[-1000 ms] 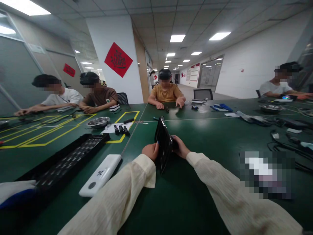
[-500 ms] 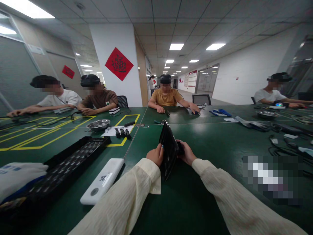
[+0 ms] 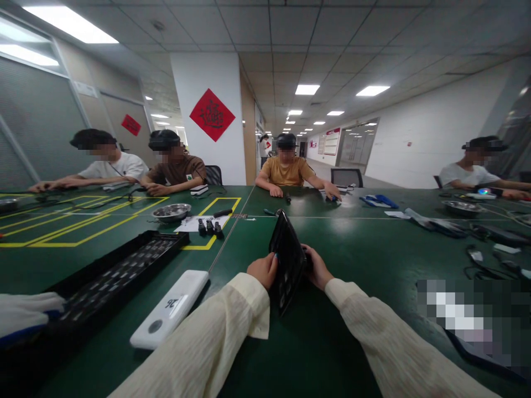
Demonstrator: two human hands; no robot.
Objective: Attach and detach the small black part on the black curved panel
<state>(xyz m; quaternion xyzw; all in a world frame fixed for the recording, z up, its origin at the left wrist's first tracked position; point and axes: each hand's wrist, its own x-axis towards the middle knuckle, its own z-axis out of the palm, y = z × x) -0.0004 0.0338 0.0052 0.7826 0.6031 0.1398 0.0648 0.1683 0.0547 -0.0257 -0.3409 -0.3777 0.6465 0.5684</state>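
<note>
A flat black panel (image 3: 286, 265) stands tilted on edge above the green table, its broad face turned to the left. My left hand (image 3: 263, 271) grips it from the left, fingers curled and thumb against the face; a small blue spot shows by the thumb. On the other side, my right hand (image 3: 317, 267) is closed around a dark part (image 3: 307, 260) against the panel's back. Whether that part is separate or belongs to the panel I cannot tell. The right fingertips are mostly hidden.
Left of my arm lies a white device (image 3: 172, 309) marked 26, beside a long black tray (image 3: 166, 235) with small parts. Black connectors (image 3: 211, 228) and a metal bowl (image 3: 171, 212) stand beyond. Gloves, cables (image 3: 477, 260) and a blurred object lie right. Several people sit around the table.
The view has tilted up slightly and shifted, so the surroundings sit lower and a little to the right. Both hands keep their hold on the panel. The person opposite has moved a hand slightly.
</note>
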